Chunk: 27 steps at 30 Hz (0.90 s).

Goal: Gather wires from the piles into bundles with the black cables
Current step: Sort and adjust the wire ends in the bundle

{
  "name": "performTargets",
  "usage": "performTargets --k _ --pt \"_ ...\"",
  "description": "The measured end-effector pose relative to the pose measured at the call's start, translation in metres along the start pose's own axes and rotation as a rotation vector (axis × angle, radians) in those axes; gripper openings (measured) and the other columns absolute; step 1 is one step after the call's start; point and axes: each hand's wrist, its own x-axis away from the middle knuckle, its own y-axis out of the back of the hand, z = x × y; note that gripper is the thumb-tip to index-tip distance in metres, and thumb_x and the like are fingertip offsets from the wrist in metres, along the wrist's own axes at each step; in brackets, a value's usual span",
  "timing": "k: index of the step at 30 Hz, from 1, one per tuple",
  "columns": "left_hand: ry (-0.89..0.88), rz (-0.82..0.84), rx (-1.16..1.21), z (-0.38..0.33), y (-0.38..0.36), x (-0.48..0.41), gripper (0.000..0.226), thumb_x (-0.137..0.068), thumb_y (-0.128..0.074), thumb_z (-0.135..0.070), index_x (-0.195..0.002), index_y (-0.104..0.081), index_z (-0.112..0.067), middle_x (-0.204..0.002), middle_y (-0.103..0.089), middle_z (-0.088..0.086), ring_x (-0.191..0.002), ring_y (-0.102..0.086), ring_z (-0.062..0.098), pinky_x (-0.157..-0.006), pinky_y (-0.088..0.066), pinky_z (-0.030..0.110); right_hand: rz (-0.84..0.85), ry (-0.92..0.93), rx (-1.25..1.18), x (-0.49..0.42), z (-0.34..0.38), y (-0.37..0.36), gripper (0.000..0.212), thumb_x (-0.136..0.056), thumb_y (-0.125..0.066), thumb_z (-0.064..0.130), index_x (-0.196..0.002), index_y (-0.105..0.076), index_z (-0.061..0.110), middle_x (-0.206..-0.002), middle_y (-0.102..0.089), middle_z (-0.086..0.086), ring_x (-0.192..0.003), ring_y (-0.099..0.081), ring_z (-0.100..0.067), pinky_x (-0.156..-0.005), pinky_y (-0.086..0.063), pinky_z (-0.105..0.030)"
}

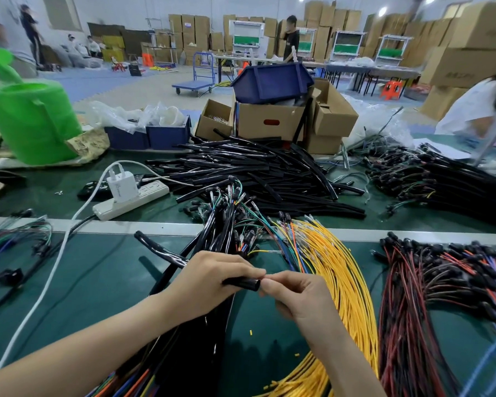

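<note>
Black cable [242, 283] in curled left-hand fingers [241, 267], right-hand fingers [273, 285] pinched at its end

The left hand [209, 277] covers most of the black tube [244, 283]; whether the right hand [298, 293] pinches anything is unclear.

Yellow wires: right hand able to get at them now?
Probably yes: the yellow wires lie uncovered just beside the right hand, nothing between; but it is busy at the end of the black tube.
</note>
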Motion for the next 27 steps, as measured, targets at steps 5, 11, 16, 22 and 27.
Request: performTargets --k 5,11,16,22,27 --pt "0.107 0.072 -0.002 0.009 -0.001 0.000 0.040 -0.079 -0.076 -0.024 -0.117 -0.068 -0.018 -0.091 -0.069 -0.010 -0.080 -0.056 -0.009 -0.076 -0.043 0.006 -0.022 0.012 -0.007 0.001 0.003 0.000 0.012 -0.082 -0.068 0.002 -0.078 -0.077 0.009 -0.057 -0.065 -0.004 -0.042 -0.033 -0.007 -0.042 -0.028 -0.015" --pt "0.182 0.223 -0.014 0.015 0.004 0.004 0.044 -0.095 -0.054 -0.036 -0.138 -0.046 -0.032 -0.109 -0.053 -0.028 -0.102 -0.049 -0.013 -0.086 -0.030 0.000 -0.032 0.026 -0.094 0.002 0.005 -0.001 0.015 -0.082 -0.068 0.003 -0.080 -0.078 0.014 -0.069 -0.071 -0.011 -0.045 -0.033 -0.008 -0.042 -0.029 -0.014" --pt "0.171 0.217 -0.022 0.012 0.006 0.004 0.032 -0.095 -0.055 -0.028 -0.127 -0.057 -0.023 -0.096 -0.062 -0.023 -0.088 -0.056 -0.008 -0.079 -0.038 0.008 -0.046 0.046 -0.123 0.002 0.004 -0.001 0.016 -0.082 -0.067 0.003 -0.081 -0.078 0.014 -0.070 -0.071 -0.013 -0.044 -0.032 -0.007 -0.042 -0.029 -0.013" --pt "0.131 0.253 -0.008 0.007 0.005 0.005 0.026 -0.095 -0.054 -0.022 -0.121 -0.060 -0.022 -0.088 -0.068 -0.014 -0.083 -0.061 0.004 -0.077 -0.045 0.018 -0.044 0.043 -0.080 0.001 0.002 -0.003 0.015 -0.081 -0.068 -0.001 -0.078 -0.077 0.011 -0.066 -0.070 -0.010 -0.043 -0.037 -0.005 -0.043 -0.031 -0.011" --pt "0.126 0.346 -0.045 0.009 0.008 0.004 0.026 -0.097 -0.050 -0.023 -0.120 -0.061 -0.021 -0.088 -0.070 -0.011 -0.084 -0.061 0.002 -0.077 -0.044 0.016 -0.049 0.086 0.116 0.002 0.004 -0.003 0.014 -0.080 -0.070 0.002 -0.077 -0.077 0.014 -0.066 -0.071 -0.003 -0.056 -0.060 -0.005 -0.057 -0.045 -0.014"
